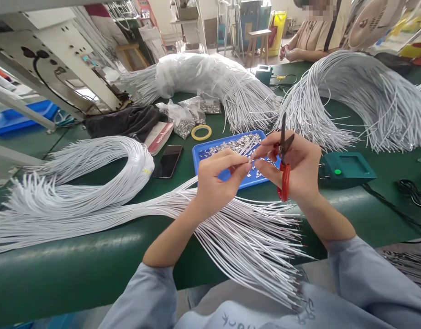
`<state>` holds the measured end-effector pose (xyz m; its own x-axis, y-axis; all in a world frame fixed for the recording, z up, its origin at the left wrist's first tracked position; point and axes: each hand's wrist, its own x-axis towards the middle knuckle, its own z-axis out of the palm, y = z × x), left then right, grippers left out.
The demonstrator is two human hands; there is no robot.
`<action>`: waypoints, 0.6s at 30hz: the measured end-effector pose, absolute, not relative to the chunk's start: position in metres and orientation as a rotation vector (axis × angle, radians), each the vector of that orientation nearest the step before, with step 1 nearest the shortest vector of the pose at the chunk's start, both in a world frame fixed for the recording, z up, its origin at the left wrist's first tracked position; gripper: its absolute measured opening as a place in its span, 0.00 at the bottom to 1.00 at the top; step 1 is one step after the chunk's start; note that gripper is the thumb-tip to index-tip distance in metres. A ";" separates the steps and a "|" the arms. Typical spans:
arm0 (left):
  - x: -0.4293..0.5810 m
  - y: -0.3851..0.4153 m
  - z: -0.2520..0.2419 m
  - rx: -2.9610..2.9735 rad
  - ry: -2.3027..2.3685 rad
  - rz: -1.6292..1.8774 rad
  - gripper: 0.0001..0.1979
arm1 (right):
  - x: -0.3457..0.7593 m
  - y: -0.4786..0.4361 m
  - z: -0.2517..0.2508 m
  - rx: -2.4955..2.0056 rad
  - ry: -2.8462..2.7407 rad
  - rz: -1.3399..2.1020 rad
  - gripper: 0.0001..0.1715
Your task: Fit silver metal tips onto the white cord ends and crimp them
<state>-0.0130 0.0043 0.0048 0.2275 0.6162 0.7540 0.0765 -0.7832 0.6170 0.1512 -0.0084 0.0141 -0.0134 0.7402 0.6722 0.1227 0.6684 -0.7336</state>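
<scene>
My left hand [219, 176] is closed in a pinch on the end of a thin white wire, held above the front of the green table. My right hand [294, 167] grips red-handled scissors [283, 160] with the blades pointing up, and its fingertips meet the left hand's at the wire end. A big bundle of white wires [135, 201] lies under both hands and hangs over the table edge toward my lap. Just behind the hands sits a blue tray [200, 153] of small metal terminals.
A black phone [168, 161], a tape ring [201, 132] and bags of metal parts [183, 121] lie behind the tray. A green box [345, 168] sits right. More wire bundles [350, 91] fill the far table, where another person [313, 39] sits.
</scene>
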 end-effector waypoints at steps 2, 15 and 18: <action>-0.011 0.004 0.005 2.074 0.642 1.587 0.03 | 0.150 -0.008 0.014 -0.733 -1.526 0.552 0.15; -0.007 0.005 0.003 1.969 0.683 1.637 0.09 | 0.144 -0.010 0.012 -0.726 -1.490 0.436 0.12; -0.007 0.006 0.003 1.993 0.666 1.649 0.09 | 0.143 -0.010 0.011 -0.730 -1.475 0.471 0.13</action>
